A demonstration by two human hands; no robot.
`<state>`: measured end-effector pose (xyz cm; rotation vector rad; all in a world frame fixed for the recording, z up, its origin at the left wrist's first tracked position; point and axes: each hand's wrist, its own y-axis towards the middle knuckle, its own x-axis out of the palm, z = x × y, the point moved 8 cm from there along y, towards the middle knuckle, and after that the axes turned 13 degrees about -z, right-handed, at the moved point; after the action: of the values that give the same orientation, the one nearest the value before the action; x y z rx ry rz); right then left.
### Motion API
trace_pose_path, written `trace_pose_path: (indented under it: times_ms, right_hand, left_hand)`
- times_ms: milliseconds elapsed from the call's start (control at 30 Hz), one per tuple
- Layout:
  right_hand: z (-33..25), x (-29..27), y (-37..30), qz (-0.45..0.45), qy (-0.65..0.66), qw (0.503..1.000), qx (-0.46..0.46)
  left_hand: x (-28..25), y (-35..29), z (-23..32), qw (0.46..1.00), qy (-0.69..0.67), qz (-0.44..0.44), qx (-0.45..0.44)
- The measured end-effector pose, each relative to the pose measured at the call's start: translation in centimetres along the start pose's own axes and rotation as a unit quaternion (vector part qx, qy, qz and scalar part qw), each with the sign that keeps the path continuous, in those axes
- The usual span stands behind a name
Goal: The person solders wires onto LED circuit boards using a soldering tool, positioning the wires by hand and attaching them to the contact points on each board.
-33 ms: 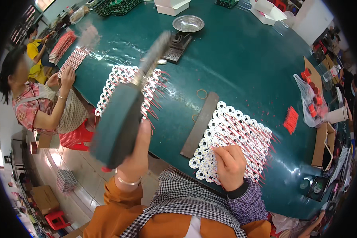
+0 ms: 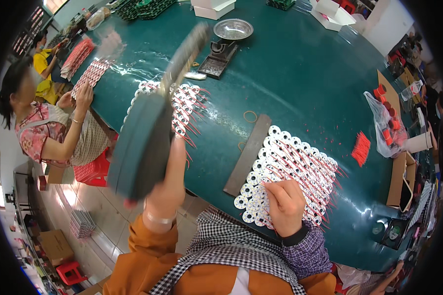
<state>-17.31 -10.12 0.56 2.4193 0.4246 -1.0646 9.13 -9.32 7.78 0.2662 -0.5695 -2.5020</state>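
My left hand (image 2: 170, 174) is closed round a dark green hand tool (image 2: 139, 145) with a blocky body and a long metal shaft, blurred and raised close to view. Behind the tool lies a sheet of round white circuit boards (image 2: 186, 105) with red wires, partly hidden. My right hand (image 2: 286, 206) rests on the left part of a larger sheet of such boards (image 2: 307, 164). Its thumb and forefinger are pinched together; whatever they may hold is too small to make out. Against that sheet's left edge lies a dark flat bar (image 2: 248, 155).
A scale (image 2: 219, 59) with a metal pan (image 2: 233, 29) stands beyond the tool. Cut red wires (image 2: 361, 148) lie at right, near a plastic bag of red spools (image 2: 386, 118). A seated co-worker (image 2: 49, 118) handles boards at left. White boxes (image 2: 332, 14) stand at the far side.
The tool has shifted slightly left with my left hand, uncovering more of the scale's base. My right hand stays in place on the boards.
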Motion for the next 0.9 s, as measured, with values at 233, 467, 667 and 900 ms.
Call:
trace_pose_path:
  times_ms: [233, 467, 667, 900]
  right_hand:
    - [-0.2, -0.2, -0.6, -0.008, -0.005, 1.000, -0.011]
    - [-0.6, -2.5, -0.5, 0.008, 0.010, 1.000, -0.002]
    - [-0.5, -1.1, -1.6, -0.013, 0.013, 1.000, -0.007]
    - [0.2, 0.3, -2.0, -0.032, -0.021, 0.999, -0.005]
  left_hand:
    - [1.6, 5.0, -8.8, 0.992, 0.012, -0.018, -0.124]
    - [1.0, -4.1, -4.4, 0.948, -0.199, -0.105, -0.225]
    - [-1.8, -14.0, -3.4, 0.946, 0.040, -0.260, -0.189]
    - [-1.3, -16.9, -2.0, 0.912, 0.124, -0.355, -0.161]
